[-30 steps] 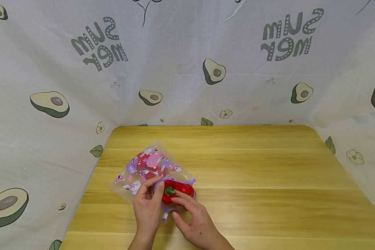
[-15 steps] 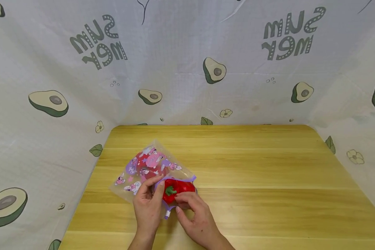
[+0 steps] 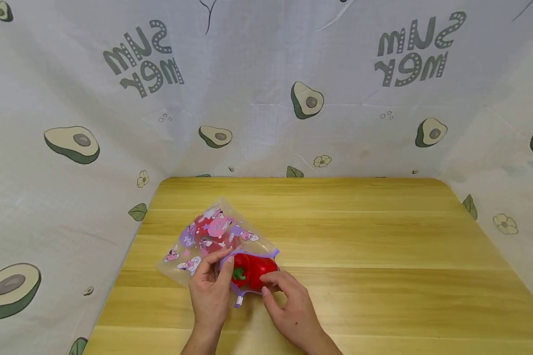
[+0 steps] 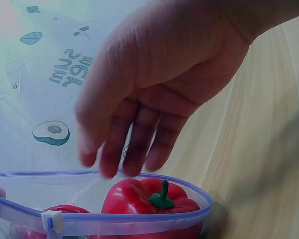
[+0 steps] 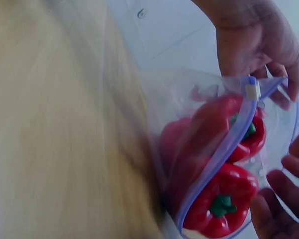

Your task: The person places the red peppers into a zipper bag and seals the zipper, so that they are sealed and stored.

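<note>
A clear zip bag [image 3: 182, 268] with a pink and purple print lies on the left of the table, its purple-edged mouth open toward the right. Inside the mouth sit two red bell peppers with green stems: one pepper [image 5: 221, 201] nearer the outer end, another pepper [image 5: 251, 137] beside the slider [image 5: 252, 91]. More red shows through the bag's far part. My left hand [image 3: 210, 291] pinches the bag's edge at the left end of the mouth. My right hand [image 3: 290, 308] hovers at the mouth's right side, fingers loosely bent, fingertips [image 4: 132, 167] just over the rim with nothing gripped.
The wooden table [image 3: 382, 256] stretches out to the right of the bag. White cloth [image 3: 257, 74] printed with avocados and lettering hangs behind the table and along both sides.
My right hand has drawn back to the right, away from the green stem, uncovering more of the red peppers. My left hand keeps its hold on the bag's edge.
</note>
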{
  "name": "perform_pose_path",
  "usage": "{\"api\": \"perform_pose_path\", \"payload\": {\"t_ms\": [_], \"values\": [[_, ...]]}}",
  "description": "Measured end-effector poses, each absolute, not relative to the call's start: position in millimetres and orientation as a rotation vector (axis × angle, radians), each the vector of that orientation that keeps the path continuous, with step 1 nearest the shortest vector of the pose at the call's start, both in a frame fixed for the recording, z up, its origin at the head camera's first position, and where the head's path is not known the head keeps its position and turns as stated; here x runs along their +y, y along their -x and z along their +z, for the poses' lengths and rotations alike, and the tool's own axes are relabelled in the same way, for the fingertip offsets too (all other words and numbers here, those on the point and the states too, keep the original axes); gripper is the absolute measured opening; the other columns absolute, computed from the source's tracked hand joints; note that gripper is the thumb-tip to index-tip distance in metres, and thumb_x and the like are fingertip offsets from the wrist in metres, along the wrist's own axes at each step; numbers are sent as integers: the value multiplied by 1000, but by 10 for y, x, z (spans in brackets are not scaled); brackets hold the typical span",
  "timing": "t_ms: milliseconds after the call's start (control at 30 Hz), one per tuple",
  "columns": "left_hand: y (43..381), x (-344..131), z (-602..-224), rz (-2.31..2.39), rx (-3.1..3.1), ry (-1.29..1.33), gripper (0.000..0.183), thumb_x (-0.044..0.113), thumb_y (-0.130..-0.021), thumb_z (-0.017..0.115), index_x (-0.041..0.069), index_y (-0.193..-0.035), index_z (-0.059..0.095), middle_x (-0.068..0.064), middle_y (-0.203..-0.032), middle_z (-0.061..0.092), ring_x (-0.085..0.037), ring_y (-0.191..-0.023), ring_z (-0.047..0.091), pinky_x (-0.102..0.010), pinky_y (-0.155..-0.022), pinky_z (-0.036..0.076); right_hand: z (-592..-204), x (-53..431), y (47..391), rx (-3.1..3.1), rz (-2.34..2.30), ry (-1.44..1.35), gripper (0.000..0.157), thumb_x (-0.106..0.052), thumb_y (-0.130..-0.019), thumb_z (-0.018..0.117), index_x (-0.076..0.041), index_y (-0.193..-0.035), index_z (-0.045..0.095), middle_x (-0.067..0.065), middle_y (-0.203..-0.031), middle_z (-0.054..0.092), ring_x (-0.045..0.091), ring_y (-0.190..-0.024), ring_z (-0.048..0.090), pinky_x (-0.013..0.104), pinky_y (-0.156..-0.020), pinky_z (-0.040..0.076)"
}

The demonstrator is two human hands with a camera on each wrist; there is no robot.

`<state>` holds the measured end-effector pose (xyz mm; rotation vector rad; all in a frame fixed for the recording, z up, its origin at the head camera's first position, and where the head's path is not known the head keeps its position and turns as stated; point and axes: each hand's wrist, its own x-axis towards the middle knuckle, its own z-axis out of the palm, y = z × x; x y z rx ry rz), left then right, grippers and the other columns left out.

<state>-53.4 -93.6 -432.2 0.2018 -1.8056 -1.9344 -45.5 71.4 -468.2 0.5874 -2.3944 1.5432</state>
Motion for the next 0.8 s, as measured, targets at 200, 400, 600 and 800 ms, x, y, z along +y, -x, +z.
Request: {"api": "perform_pose_path", "payload": {"t_ms": [200,400,600,800], "values": [[533,-931,-4312,-1942,-1812,-212,17,-4,-95,66,-7,-111,70,-2,-107,70,-4,-92,61,-14,-85,58,-4724,775,469,-2386,1565,-289,19,6,-87,73,-10,-99,73,1,-101,72,10,-92,69,26,-77,63],[523,-916,-4288,-1954,-1815,-220,17,-3,-95,67,-8,-111,69,-2,-109,70,-6,-101,66,-15,-93,57,-4735,774,449,-2517,1726,-251,19,-3,-92,72,-13,-108,70,-1,-109,70,15,-100,71,23,-86,62],[520,-911,-4280,-1961,-1801,-209,18,-3,-95,67,-10,-111,67,-6,-109,70,-4,-103,67,-15,-94,56,-4724,740,448,-2500,1751,-322,24,-3,-91,73,-13,-113,70,-1,-113,71,18,-104,71,35,-91,62],[515,-914,-4281,-1957,-1802,-213,19,-4,-95,66,-12,-112,67,-8,-113,69,-4,-107,68,-16,-96,55,-4678,723,448,-2515,1742,-364,28,-4,-90,74,-17,-115,70,-6,-119,71,16,-105,71,38,-93,62]]}}
